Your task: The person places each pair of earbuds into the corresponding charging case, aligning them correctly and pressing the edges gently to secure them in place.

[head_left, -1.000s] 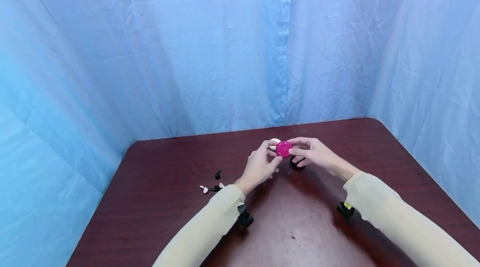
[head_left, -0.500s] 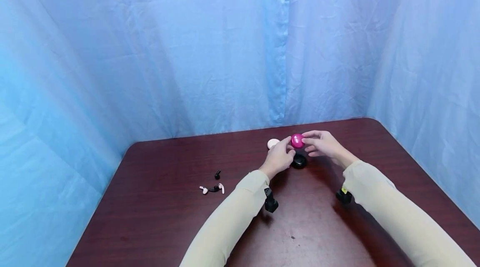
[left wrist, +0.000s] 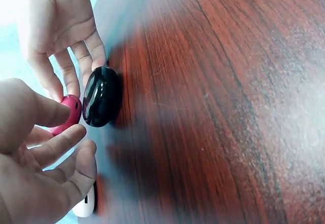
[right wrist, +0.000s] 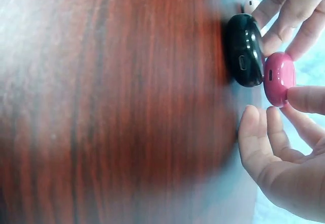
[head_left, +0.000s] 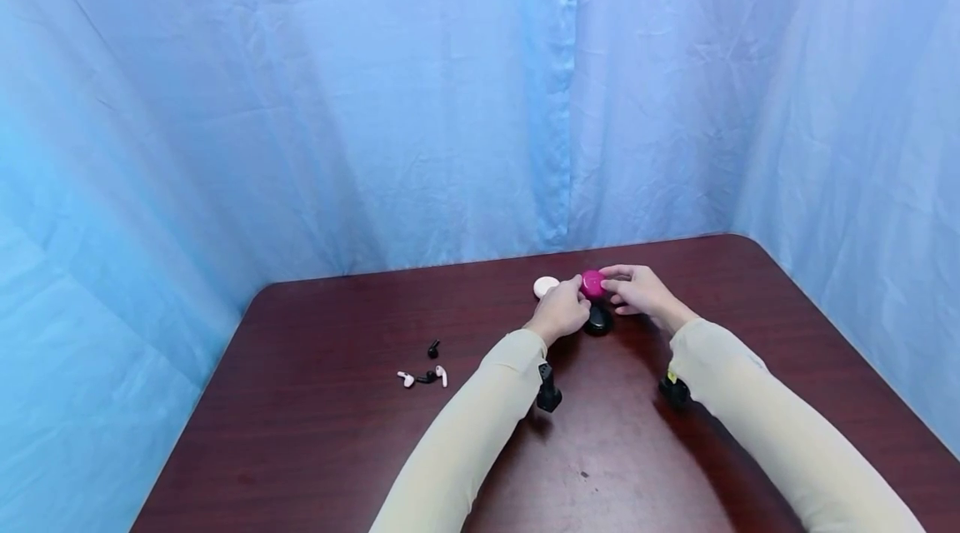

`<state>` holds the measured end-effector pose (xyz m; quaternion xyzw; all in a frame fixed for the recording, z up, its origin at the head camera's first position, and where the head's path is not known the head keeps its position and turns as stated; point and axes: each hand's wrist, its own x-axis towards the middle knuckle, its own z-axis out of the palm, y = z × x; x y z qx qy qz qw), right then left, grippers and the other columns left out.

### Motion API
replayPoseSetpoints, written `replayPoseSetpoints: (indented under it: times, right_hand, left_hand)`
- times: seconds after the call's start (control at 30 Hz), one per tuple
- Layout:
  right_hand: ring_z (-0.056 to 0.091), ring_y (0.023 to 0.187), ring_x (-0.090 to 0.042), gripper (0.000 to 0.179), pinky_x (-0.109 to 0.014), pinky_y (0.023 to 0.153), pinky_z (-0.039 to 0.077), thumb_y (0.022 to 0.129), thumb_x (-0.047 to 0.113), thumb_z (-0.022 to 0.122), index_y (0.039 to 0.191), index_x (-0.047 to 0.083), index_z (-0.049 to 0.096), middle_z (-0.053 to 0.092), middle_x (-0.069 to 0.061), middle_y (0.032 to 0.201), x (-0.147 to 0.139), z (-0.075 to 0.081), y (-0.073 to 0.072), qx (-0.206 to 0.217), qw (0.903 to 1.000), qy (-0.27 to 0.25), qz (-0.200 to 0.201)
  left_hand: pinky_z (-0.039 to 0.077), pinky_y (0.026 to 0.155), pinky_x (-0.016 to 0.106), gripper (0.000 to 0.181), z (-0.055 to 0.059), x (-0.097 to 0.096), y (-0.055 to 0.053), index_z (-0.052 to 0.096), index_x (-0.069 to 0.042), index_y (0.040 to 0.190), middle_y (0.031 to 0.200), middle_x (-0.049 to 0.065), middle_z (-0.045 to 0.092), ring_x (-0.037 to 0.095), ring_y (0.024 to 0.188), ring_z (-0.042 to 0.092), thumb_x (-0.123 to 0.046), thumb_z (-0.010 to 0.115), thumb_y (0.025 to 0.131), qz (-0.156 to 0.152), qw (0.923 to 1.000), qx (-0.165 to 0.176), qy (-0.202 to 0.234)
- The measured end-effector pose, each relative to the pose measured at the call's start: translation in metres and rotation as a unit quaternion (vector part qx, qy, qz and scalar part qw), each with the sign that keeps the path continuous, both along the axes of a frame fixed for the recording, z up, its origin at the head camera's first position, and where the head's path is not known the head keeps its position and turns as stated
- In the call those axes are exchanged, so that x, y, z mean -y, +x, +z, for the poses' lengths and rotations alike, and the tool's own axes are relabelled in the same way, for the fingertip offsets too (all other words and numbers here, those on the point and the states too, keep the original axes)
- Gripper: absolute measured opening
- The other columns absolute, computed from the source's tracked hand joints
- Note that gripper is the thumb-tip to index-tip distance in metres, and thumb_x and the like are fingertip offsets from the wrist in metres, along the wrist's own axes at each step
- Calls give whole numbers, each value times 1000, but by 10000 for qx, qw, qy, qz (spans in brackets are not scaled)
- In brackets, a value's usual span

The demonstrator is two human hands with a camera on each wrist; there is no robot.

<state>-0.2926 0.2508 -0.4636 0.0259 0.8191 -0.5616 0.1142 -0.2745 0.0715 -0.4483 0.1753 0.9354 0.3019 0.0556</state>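
A round pink earbud case (head_left: 592,284) with a small port (right wrist: 270,75) on its side is between both hands at the back of the table. My left hand (head_left: 561,311) holds its left edge with thumb and fingers. On the opposite edge, the thumb and fingers of my right hand (head_left: 642,293) grip it. Just in front lies a larger glossy black case (head_left: 597,321), close to the pink one in both wrist views. Beside my left hand sits a white round case (head_left: 546,286), partly covered by that hand.
To the left, a white earbud (head_left: 406,379), a black earbud (head_left: 433,349) and others lie loose on the dark red wooden table (head_left: 315,433). Blue curtains (head_left: 450,100) hang behind the table's back edge and along both sides.
The pink case has moved right and back, past the black case, with both hands following. My left arm has shifted right, uncovering the loose earbuds. Over the last half second little moves.
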Motion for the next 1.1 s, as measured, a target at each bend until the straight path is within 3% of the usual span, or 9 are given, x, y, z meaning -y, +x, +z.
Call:
replayPoseSetpoints:
  times: [0.1,0.2,0.33,0.63,0.93,1.1]
  right_hand:
    - [61,80,-16,45,-27,68,59,104,15,57,145,-3,49,63,-15,108,1,-4,0,-14,10000,30,16]
    - [62,81,-16,46,-25,68,58,104,14,58,144,-5,49,65,-14,106,3,-7,1,-50,10000,66,7]
    - [61,83,-17,46,-24,69,57,102,11,60,142,-7,50,67,-15,106,6,-10,2,-167,9996,217,11]
    - [62,88,-19,45,-23,74,55,101,12,61,141,-8,51,64,-25,123,9,-12,5,-345,9977,579,7]
    - [62,89,-20,47,-24,74,54,101,11,61,142,-9,50,63,-25,122,9,-10,11,-522,9953,812,46]
    - [64,93,-20,46,-24,75,55,101,11,61,142,-7,50,61,-27,127,6,-12,11,-546,9961,681,84]
  left_hand:
    - [48,90,26,48,0,-1,0,50,-2,147,97,2,69,15,95,64,-13,55,100,-31,9998,70,-161]
    - [47,97,26,47,-1,-2,0,48,-3,148,119,6,70,16,109,64,-14,52,102,-29,9994,149,-312]
    - [45,104,28,49,-2,-1,1,45,-2,151,141,8,60,17,124,60,-15,49,103,-4,9990,205,-409]
    - [45,103,27,45,-4,1,2,50,-3,148,138,8,63,17,122,61,-12,47,104,-13,9991,133,-413]
    - [45,104,26,45,-6,0,5,51,-7,149,141,4,61,13,120,60,-12,49,104,19,9996,238,-153]
    - [47,92,24,39,-6,2,4,59,-6,141,116,4,69,14,97,59,-10,50,103,-64,9997,212,-74]
